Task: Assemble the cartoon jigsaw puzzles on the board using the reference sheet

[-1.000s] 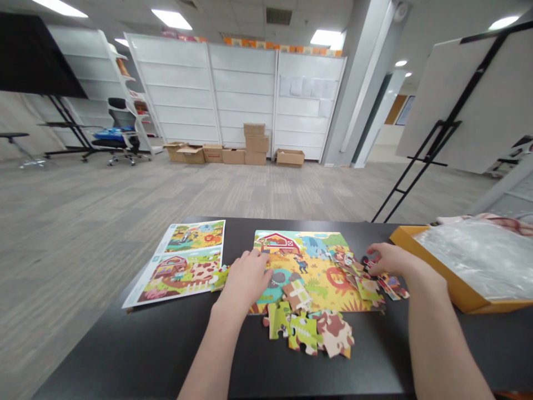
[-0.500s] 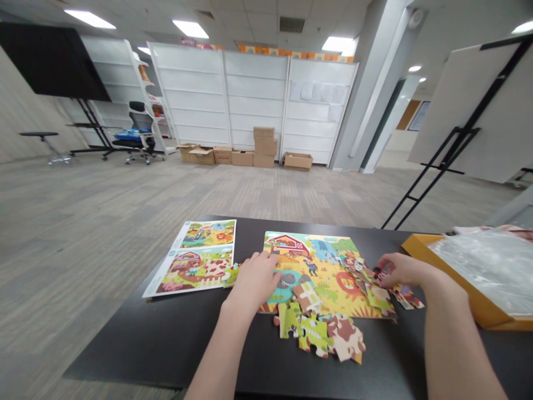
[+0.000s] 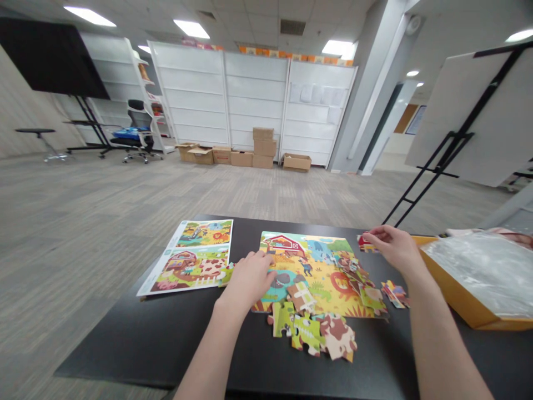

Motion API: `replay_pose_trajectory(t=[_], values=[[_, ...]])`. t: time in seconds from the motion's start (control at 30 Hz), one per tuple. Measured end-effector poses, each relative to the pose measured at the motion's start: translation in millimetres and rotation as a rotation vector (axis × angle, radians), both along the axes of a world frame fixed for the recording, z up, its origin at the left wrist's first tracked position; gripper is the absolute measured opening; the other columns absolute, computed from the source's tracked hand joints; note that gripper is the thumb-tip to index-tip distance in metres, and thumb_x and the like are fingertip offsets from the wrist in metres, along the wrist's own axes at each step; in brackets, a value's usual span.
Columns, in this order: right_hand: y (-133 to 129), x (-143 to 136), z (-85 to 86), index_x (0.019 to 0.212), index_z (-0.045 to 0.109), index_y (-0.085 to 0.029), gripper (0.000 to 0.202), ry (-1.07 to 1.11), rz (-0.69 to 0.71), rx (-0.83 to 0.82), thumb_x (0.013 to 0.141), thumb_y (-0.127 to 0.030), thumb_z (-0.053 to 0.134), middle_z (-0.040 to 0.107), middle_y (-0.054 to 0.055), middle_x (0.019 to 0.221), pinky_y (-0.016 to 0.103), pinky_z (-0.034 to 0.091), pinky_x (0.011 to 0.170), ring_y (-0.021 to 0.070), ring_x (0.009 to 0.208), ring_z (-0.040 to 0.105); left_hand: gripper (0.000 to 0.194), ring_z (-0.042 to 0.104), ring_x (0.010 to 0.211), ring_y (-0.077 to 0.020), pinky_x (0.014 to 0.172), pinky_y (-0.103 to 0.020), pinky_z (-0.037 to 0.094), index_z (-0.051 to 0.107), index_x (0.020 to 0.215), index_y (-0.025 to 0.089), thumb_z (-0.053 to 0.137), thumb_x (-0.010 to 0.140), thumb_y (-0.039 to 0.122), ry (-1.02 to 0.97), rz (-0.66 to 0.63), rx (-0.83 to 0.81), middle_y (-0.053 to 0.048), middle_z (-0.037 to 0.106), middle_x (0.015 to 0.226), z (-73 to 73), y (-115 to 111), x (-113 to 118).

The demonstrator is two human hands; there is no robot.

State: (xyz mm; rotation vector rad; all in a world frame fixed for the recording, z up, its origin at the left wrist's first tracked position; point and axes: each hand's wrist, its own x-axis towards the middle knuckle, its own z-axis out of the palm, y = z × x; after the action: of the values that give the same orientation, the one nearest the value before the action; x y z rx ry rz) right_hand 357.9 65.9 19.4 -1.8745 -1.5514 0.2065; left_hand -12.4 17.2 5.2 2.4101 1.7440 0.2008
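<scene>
"Puzzle pieces [image 3: 338, 336] by the table's near edge: how much is joined, how much loose?"

"One animal picture [image 3: 316, 272] looks mostly joined, flat around the middle of the table [image 3: 145, 344]. Loose pieces overlap its right side and near border, so I can't tell whether gaps hide underneath. Another small cluster [image 3: 395, 293] lies just right of it, unjoined as far as I can see."

"And the hands?"

"The right hand [image 3: 389, 247] has thumb and fingers pinched on a red piece [image 3: 365, 244], near the far edge. The left hand [image 3: 250, 280] rests over the picture's left border, thumb apart from the fingers; what lies under the palm is hidden."

"Where's the room?"

"Black surface shows from the printed sheet [image 3: 200, 266], along the left edge, down to the near-left corner, and in a strip between the near pieces and the near edge. On the right it's tighter: a yellow box [image 3: 466, 305] stands just beyond the right forearm."
</scene>
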Motion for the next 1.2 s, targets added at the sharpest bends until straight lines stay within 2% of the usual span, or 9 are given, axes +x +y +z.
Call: replay_pose_trajectory(t=[0.07, 0.17, 0.3, 0.4, 0.6, 0.83, 0.93, 1.07, 1.2], values=[[1, -27, -1.8, 0.089, 0.071, -0.017, 0.043, 0.207, 0.183, 0.02, 0.075, -0.058, 0.069, 0.076, 0.011, 0.083, 0.031, 0.052, 0.067, 0.0227, 0.075, 0.069, 0.026, 0.064, 0.11, -0.029, 0.089, -0.039, 0.052, 0.071, 0.111, 0.021, 0.053, 0.095, 0.03, 0.003, 0.004, 0.004, -0.011, 0.07, 0.115, -0.4, 1, 1], [1, -72, -10.8, 0.089, 0.071, -0.016, 0.042, 0.404, 0.421, -0.082, 0.075, -0.056, 0.074, 0.076, 0.01, 0.087, 0.031, 0.053, 0.07, 0.0214, 0.078, 0.07, 0.026, 0.065, 0.111, -0.029, 0.09, -0.039, 0.052, 0.069, 0.113, 0.021, 0.053, 0.096, 0.031, -0.007, 0.024, 0.012, -0.01, 0.07, 0.116, -0.6, 3, 2], [0, -118, -26.0, 0.088, 0.069, -0.017, 0.041, 0.581, 0.615, -0.19, 0.072, -0.053, 0.079, 0.074, 0.005, 0.08, 0.029, 0.052, 0.065, 0.0176, 0.069, 0.068, 0.037, 0.064, 0.117, -0.0274, 0.096, -0.039, 0.051, 0.061, 0.127, 0.022, 0.061, 0.093, 0.034, -0.157, -0.033, 0.019, -0.009, 0.067, 0.128, -2.6, 4, 3], [1, -134, -36.0, 0.086, 0.068, -0.017, 0.039, 0.665, 0.636, -0.192, 0.071, -0.05, 0.081, 0.071, 0.003, 0.078, 0.026, 0.049, 0.059, 0.0142, 0.065, 0.065, 0.053, 0.061, 0.124, -0.025, 0.104, -0.037, 0.049, 0.052, 0.137, 0.025, 0.069, 0.087, 0.032, -0.305, -0.146, 0.038, -0.007, 0.059, 0.14, -5.8, 5, 4], [3, -145, -50.4, 0.081, 0.065, -0.018, 0.037, 0.728, 0.661, -0.201, 0.073, -0.051, 0.079, 0.066, -0.001, 0.068, 0.026, 0.046, 0.058, 0.0114, 0.057, 0.057, 0.061, 0.051, 0.137, -0.0224, 0.111, -0.037, 0.045, 0.047, 0.142, 0.028, 0.068, 0.085, 0.019, -0.391, -0.172, 0.14, -0.007, 0.047, 0.151, -7.2, 8, 4], [3, -153, -60.6, 0.085, 0.064, -0.018, 0.038, 0.749, 0.732, -0.243, 0.076, -0.053, 0.077, 0.068, 0.0, 0.07, 0.028, 0.049, 0.063, 0.0142, 0.063, 0.062, 0.031, 0.054, 0.13, -0.0214, 0.113, -0.037, 0.043, 0.065, 0.117, 0.025, 0.068, 0.087, 0.018, -0.326, -0.277, 0.104, -0.004, 0.064, 0.133, -14.7, 14, 2], [6, -152, -64.4, 0.093, 0.063, -0.019, 0.035, 0.654, 0.662, -0.128, 0.084, -0.052, 0.067, 0.068, 0.002, 0.074, 0.03, 0.05, 0.061, 0.016, 0.063, 0.062, 0.031, 0.057, 0.126, -0.0202, 0.109, -0.035, 0.045, 0.063, 0.119, 0.025, 0.064, 0.089, 0.018, -0.329, -0.245, 0.094, -0.004, 0.066, 0.131, -17.3, 18, 1], [9, -141, -67.2, 0.096, 0.066, -0.02, 0.023, 0.19, 0.509, 0.208, 0.095, -0.04, 0.054, 0.07, 0.009, 0.094, 0.04, 0.053, 0.082, 0.0236, 0.087, 0.065, 0.04, 0.054, 0.13, -0.0207, 0.109, -0.035, 0.044, 0.058, 0.131, 0.023, 0.055, 0.092, 0.013, -0.272, -0.066, 0.116, -0.008, 0.062, 0.137, -21.0, 27, -4], [10, -135, -72.7, 0.114, 0.068, -0.022, 0.024, -0.193, 0.575, 0.264, 0.096, -0.031, 0.055, 0.066, 0.015, 0.12, 0.047, 0.048, 0.101, 0.0301, 0.114, 0.059, 0.043, 0.053, 0.132, -0.0233, 0.11, -0.039, 0.042, 0.053, 0.137, 0.02, 0.05, 0.094, 0.015, -0.186, 0.052, 0.107, -0.011, 0.06, 0.141, -28.2, 34, -10]])
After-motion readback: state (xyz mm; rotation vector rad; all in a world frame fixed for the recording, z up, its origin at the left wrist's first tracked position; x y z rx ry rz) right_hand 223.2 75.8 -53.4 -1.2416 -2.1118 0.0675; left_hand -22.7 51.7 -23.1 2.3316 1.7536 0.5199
